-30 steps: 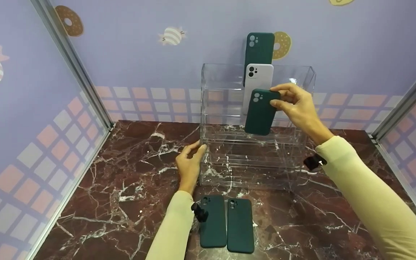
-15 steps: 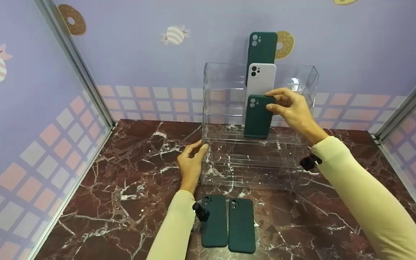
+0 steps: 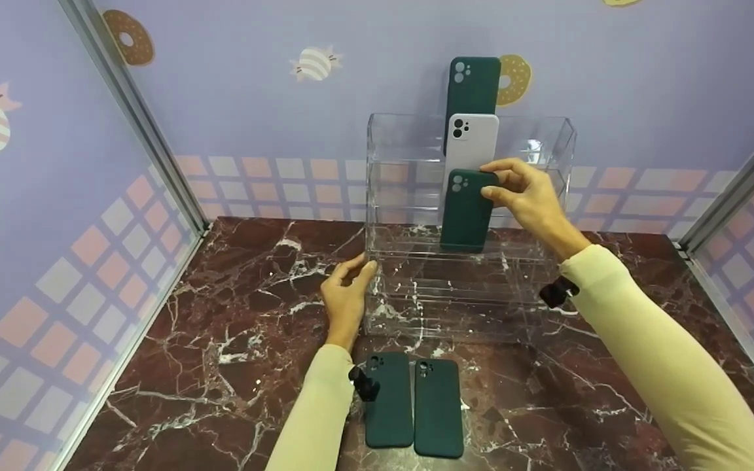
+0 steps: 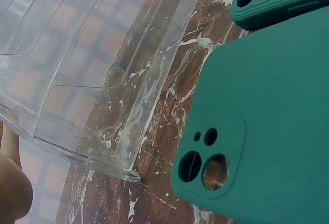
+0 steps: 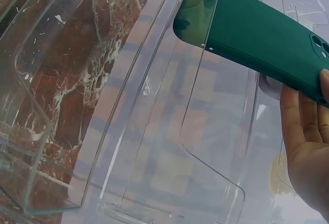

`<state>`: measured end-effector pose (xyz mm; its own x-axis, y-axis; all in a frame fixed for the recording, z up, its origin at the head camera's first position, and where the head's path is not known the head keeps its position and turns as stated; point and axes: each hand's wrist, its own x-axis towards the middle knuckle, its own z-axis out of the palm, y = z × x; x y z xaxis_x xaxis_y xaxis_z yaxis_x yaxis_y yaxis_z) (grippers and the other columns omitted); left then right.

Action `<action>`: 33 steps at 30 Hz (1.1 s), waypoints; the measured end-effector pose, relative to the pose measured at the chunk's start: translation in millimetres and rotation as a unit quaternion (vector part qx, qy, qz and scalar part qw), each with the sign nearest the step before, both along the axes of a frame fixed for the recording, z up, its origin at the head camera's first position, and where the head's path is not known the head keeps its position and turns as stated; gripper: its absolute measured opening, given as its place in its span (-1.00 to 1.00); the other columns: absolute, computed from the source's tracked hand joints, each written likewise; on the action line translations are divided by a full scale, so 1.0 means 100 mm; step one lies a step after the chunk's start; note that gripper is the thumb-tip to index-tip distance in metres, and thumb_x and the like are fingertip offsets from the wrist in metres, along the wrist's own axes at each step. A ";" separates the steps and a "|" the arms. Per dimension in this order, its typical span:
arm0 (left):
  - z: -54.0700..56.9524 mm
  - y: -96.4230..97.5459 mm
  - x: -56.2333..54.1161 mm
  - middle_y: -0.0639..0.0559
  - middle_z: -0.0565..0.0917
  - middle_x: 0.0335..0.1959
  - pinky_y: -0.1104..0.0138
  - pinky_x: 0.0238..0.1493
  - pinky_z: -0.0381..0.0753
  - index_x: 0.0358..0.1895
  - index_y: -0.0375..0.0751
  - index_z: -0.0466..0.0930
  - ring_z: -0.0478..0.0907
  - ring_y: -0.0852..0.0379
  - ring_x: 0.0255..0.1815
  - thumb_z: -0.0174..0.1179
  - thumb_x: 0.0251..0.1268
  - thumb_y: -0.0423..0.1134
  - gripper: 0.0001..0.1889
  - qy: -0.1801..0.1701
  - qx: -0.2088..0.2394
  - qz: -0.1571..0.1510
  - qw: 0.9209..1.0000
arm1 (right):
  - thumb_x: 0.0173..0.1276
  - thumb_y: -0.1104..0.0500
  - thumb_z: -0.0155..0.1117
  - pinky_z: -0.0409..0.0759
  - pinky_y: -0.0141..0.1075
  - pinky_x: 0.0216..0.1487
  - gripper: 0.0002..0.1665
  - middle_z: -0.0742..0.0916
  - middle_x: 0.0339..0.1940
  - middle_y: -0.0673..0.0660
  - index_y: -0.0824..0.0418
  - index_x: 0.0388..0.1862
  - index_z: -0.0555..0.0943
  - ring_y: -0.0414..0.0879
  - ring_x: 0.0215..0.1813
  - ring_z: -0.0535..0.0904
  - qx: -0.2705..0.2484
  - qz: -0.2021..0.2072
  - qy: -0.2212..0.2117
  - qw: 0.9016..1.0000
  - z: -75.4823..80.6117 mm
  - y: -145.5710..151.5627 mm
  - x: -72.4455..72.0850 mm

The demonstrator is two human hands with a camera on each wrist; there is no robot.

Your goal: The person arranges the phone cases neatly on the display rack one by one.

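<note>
My right hand [image 3: 524,193] pinches a dark green phone case [image 3: 467,212] at its upper right corner, thumb on the camera-hole side. The case stands nearly upright over the clear acrylic tiered rack [image 3: 442,314]. In the right wrist view the lower end of the green case [image 5: 198,16] shows through a clear front lip. At the rack's left side, my left hand [image 3: 343,297] holds its edge, thumb at the front. Behind the held case stand a white phone case [image 3: 473,140] and, on the tier above, another green phone case [image 3: 474,88].
Two more green phone cases, a left one [image 3: 390,409] and a right one [image 3: 438,412], lie side by side on the dark red marble tabletop [image 3: 220,366] before the rack. A patterned wall [image 3: 239,111] rises close behind the rack.
My right hand has moved slightly left and down, bringing the green case more upright and its lower end behind a clear lip. The left hand stays at the rack's side.
</note>
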<state>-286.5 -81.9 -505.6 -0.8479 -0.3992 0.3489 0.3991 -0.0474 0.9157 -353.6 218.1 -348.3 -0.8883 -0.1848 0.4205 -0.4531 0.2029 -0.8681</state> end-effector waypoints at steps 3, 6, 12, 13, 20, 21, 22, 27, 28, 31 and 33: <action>0.00 0.00 0.00 -0.15 0.78 -0.15 0.44 -0.18 0.65 0.02 -0.40 0.81 0.73 0.10 -0.19 0.49 0.32 -0.40 -0.75 0.002 -0.002 0.002 1.000 | 0.43 0.45 0.42 0.76 -0.27 -0.09 -0.58 0.79 -0.17 0.22 0.41 0.25 0.64 -0.10 -0.20 0.77 0.001 -0.004 -0.006 1.000 0.01 -0.01 0.00; 0.00 0.00 -0.01 -0.17 0.78 -0.16 0.44 -0.19 0.64 0.01 -0.40 0.81 0.73 0.01 -0.18 0.49 0.31 -0.41 -0.75 0.003 -0.002 0.004 1.000 | 0.43 0.45 0.42 0.76 -0.27 -0.08 -0.57 0.78 -0.15 0.25 0.40 0.25 0.64 -0.11 -0.20 0.77 0.006 -0.006 -0.007 1.000 0.01 -0.02 -0.01; 0.01 0.01 0.00 -0.12 0.78 -0.17 0.43 -0.17 0.65 0.02 -0.38 0.82 0.73 0.03 -0.18 0.49 0.32 -0.39 -0.75 -0.007 -0.001 0.002 1.000 | 0.45 0.41 0.43 0.73 -0.37 -0.13 -0.57 0.78 -0.09 0.34 0.34 0.27 0.67 -0.14 -0.18 0.73 0.064 -0.031 0.030 0.997 0.00 -0.03 -0.01; 0.01 0.00 0.00 -0.11 0.78 -0.17 0.43 -0.17 0.65 0.02 -0.37 0.82 0.73 0.06 -0.18 0.50 0.32 -0.39 -0.75 -0.009 -0.001 0.002 1.000 | 0.45 0.41 0.43 0.71 -0.40 -0.13 -0.57 0.77 -0.07 0.32 0.32 0.28 0.68 -0.13 -0.16 0.71 0.079 -0.041 0.039 0.995 0.00 -0.02 0.00; -0.01 0.00 -0.02 -0.12 0.78 -0.19 0.43 -0.17 0.66 0.00 -0.39 0.82 0.73 0.05 -0.20 0.51 0.30 -0.39 -0.75 -0.010 0.002 0.009 1.000 | 0.39 0.42 0.48 0.59 -0.45 -0.13 -0.46 0.64 -0.03 0.27 0.21 0.34 0.71 0.02 -0.06 0.66 0.162 -0.091 0.084 0.979 -0.01 -0.01 0.01; -0.01 0.00 -0.02 -0.11 0.78 -0.19 0.43 -0.16 0.67 0.00 -0.39 0.82 0.73 0.04 -0.19 0.51 0.30 -0.40 -0.76 -0.010 0.004 0.009 1.000 | 0.38 0.42 0.49 0.59 -0.45 -0.12 -0.44 0.63 -0.04 0.28 0.21 0.35 0.70 0.04 -0.07 0.66 0.167 -0.093 0.090 0.978 -0.02 -0.02 0.01; -0.01 0.01 -0.01 -0.11 0.78 -0.19 0.43 -0.16 0.66 0.00 -0.40 0.82 0.73 0.04 -0.19 0.50 0.30 -0.40 -0.75 -0.010 0.005 0.009 1.000 | 0.37 0.43 0.49 0.59 -0.44 -0.11 -0.42 0.63 -0.03 0.28 0.21 0.36 0.69 0.05 -0.07 0.67 0.169 -0.094 0.094 0.977 -0.03 -0.02 0.01; 0.00 0.02 0.01 -0.18 0.77 -0.16 0.44 -0.18 0.65 0.02 -0.47 0.79 0.72 0.00 -0.18 0.49 0.29 -0.45 -0.73 -0.008 0.012 0.007 1.000 | 0.34 0.43 0.53 0.57 -0.43 -0.06 -0.33 0.63 0.03 0.31 0.21 0.43 0.64 0.08 -0.08 0.68 0.163 -0.097 0.113 0.975 -0.06 0.00 0.05; 0.00 0.02 0.01 -0.19 0.77 -0.15 0.44 -0.18 0.65 0.02 -0.48 0.79 0.72 -0.01 -0.18 0.49 0.29 -0.45 -0.73 -0.006 0.011 0.008 1.000 | 0.33 0.42 0.54 0.57 -0.43 -0.05 -0.32 0.64 0.04 0.33 0.21 0.43 0.63 0.10 -0.08 0.69 0.160 -0.096 0.117 0.975 -0.06 0.01 0.07; 0.01 0.02 0.00 -0.20 0.77 -0.14 0.44 -0.18 0.65 0.01 -0.44 0.80 0.72 0.01 -0.18 0.50 0.29 -0.42 -0.73 -0.005 0.007 0.010 1.000 | 0.33 0.41 0.55 0.57 -0.41 -0.07 -0.30 0.65 0.06 0.34 0.20 0.44 0.62 0.13 -0.07 0.71 0.158 -0.096 0.128 0.974 -0.07 0.03 0.12; 0.01 0.01 0.00 -0.17 0.78 -0.15 0.43 -0.16 0.66 0.01 -0.42 0.81 0.73 0.05 -0.18 0.50 0.30 -0.41 -0.75 -0.004 0.006 0.008 1.000 | 0.34 0.40 0.54 0.58 -0.39 -0.07 -0.31 0.66 0.06 0.33 0.19 0.45 0.62 0.12 -0.06 0.72 0.160 -0.093 0.131 0.974 -0.08 0.06 0.16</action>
